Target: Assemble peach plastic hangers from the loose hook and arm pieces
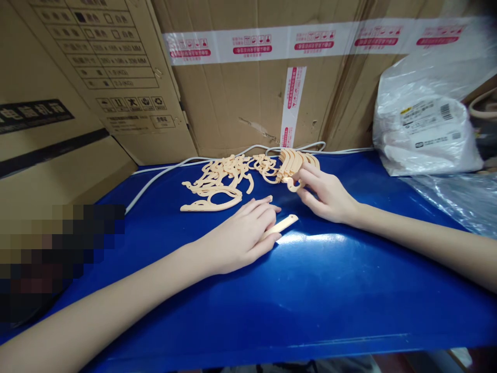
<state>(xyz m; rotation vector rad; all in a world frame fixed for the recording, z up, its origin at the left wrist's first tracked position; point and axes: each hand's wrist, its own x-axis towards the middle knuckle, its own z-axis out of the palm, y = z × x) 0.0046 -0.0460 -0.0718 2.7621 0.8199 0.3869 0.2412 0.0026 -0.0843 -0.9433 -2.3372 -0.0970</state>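
A pile of peach plastic hook-shaped parts (217,184) lies spread on the blue table (310,290) near the cardboard boxes. To its right stands a tight stack of the same hooks (291,161). My right hand (324,196) pinches a hook at the front of that stack with thumb and fingers. My left hand (243,235) lies palm down with its fingers together, pressing on a flat peach plastic strip (283,225) whose end sticks out past the fingertips.
Large cardboard boxes (240,93) with red and white tape wall off the back and left. A white cable (163,173) runs along their foot. White plastic bags (423,124) with a label sit at the right, over clear plastic film (458,199).
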